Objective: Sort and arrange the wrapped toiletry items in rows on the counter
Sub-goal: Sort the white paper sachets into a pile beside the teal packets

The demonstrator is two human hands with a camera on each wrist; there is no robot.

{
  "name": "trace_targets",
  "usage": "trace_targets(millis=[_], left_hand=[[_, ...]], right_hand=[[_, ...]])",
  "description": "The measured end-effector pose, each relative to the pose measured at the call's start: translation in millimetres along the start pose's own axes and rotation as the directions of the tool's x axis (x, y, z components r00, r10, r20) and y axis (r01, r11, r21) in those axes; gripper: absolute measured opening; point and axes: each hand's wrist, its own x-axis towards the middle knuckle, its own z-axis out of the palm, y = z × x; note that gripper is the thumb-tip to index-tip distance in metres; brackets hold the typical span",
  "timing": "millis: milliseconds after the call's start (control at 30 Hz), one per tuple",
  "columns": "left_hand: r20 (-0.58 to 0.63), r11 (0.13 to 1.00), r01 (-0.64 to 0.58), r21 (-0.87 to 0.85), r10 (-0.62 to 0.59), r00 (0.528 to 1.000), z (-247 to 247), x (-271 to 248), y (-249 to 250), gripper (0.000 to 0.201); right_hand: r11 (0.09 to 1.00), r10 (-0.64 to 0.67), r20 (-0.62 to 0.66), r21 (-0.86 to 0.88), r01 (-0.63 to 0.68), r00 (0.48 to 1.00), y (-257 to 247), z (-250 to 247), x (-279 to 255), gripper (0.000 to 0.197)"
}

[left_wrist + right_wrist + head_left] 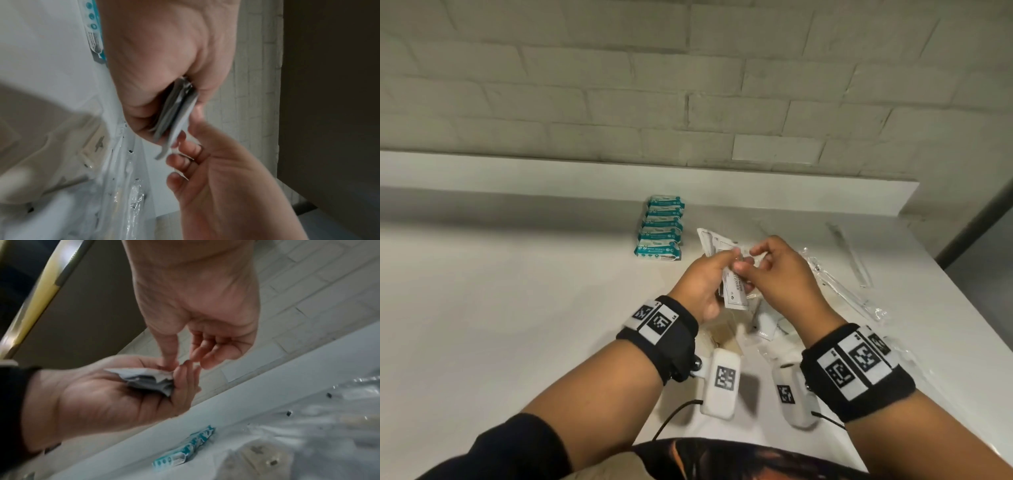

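Holding a small stack of white sachets [734, 289] above the counter [500, 291], our left hand [702, 284] has its fingers curled round them. Their black print is too blurred to read. Our right hand [780, 274] pinches at the stack's top edge with thumb and fingertips. At eleven o'clock from the hands, teal wipe packs [661, 228] lie in one row, lettering illegible. At three o'clock, clear wrapped items [839, 284] lie loose.

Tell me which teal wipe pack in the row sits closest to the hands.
The front teal pack, at the near end of the row of five; its full printed face shows, while the others behind overlap.
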Motion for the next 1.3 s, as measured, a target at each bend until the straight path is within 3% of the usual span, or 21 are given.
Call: trace_targets(millis=[67,133,200,300,467,533,633,700,800,1033,1300], left_hand=[[0.019,0.999,0.028,-0.04,-0.027,0.999,-5.7,0.9,3.2,0.045],[0.145,0.996,0.084,-0.031,-0.079,0.986,-10.2,0.4,6.9,0.072],[0.305,0.989,0.147,0.007,-0.142,0.942,-9.5,-2.2,7.4,0.084],[0.425,0.989,0.143,0.048,-0.15,0.893,-8.9,-4.1,6.6,0.08],[0.366,0.991,0.134,0.022,-0.133,0.921,-14.3,1.2,6.4,0.055],[0.332,0.993,0.117,0.016,-0.116,0.936,-11.1,1.0,6.6,0.054],[0.32,0.995,0.1,0.003,-0.096,0.943,-9.6,2.8,5.2,0.075],[0.351,0.991,0.131,-0.006,-0.12,0.928,-8.3,-1.7,5.7,0.083],[0.419,0.984,0.175,-0.018,-0.151,0.895,-7.6,-3.8,7.4,0.07],[0.341,0.974,0.226,-0.006,-0.21,0.916,-3.4,-5.8,8.9,0.069],[0.501,0.959,0.266,-0.097,-0.184,0.846,-6.0,-9.9,5.5,0.049]], right_hand=[[0.997,-0.071,0.217,0.042,0.063,0.974,0.6,-3.6,-3.7,0.084],[0.986,-0.098,0.441,-0.078,0.147,0.892,-0.4,-4.7,-7.0,0.133],[0.92,-0.138,0.493,-0.258,0.296,0.859,-3.3,-4.9,-8.6,0.148],[0.89,-0.253,0.437,-0.244,0.384,0.863,-7.4,-10.3,-1.9,0.141],[0.899,-0.277,0.462,-0.185,0.397,0.842,-7.3,-15.9,4.7,0.128],[0.916,-0.275,0.454,-0.144,0.374,0.848,-6.3,-11.5,3.3,0.122],[0.93,-0.281,0.448,-0.091,0.356,0.849,-4.2,-10.0,0.2,0.136],[0.91,-0.266,0.464,-0.167,0.379,0.845,-6.1,-9.7,-3.0,0.147],[0.878,-0.273,0.418,-0.26,0.402,0.866,-11.4,-11.3,-4.2,0.144],[0.851,-0.237,0.507,-0.304,0.429,0.829,-12.1,-12.8,-3.2,0.147],[0.835,-0.209,0.531,-0.34,0.432,0.821,-21.0,-15.0,-6.2,0.153]])
